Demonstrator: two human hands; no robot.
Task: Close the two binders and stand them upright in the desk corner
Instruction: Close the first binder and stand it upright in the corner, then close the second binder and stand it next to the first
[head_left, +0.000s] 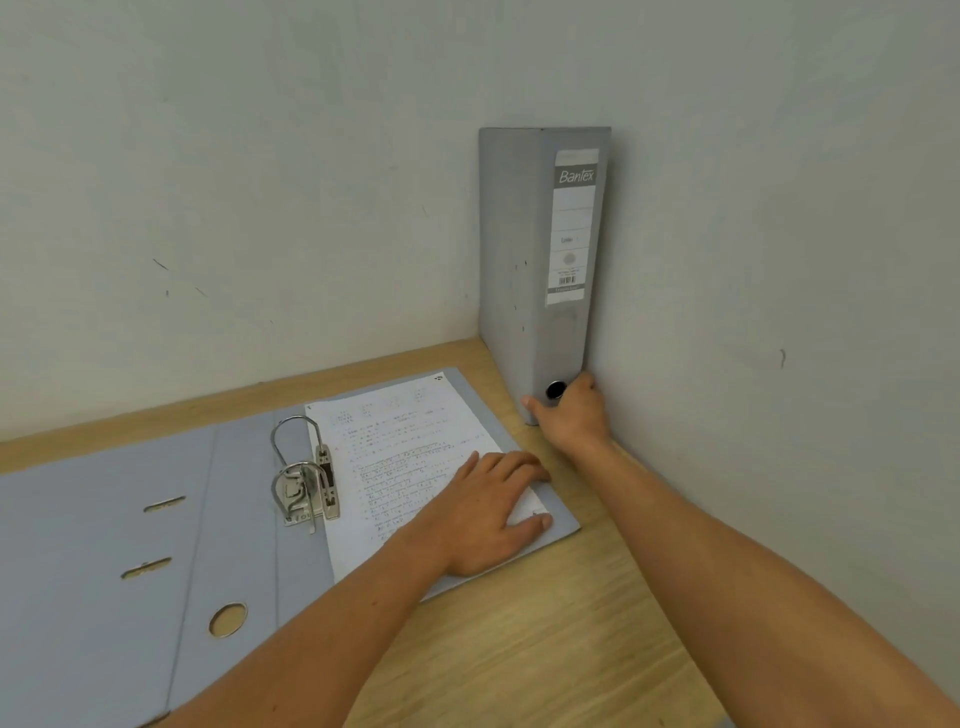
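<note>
A closed grey binder stands upright in the desk corner, its labelled spine facing me and its side against the right wall. My right hand grips the bottom of its spine, beside the finger hole. A second grey binder lies open flat on the desk, with its metal lever arch in the middle and a printed sheet on its right half. My left hand rests flat on that sheet, fingers spread, thumb at the cover's right edge.
The wooden desk meets pale walls at the back and on the right. Bare wood shows in front of the open binder and between it and the right wall.
</note>
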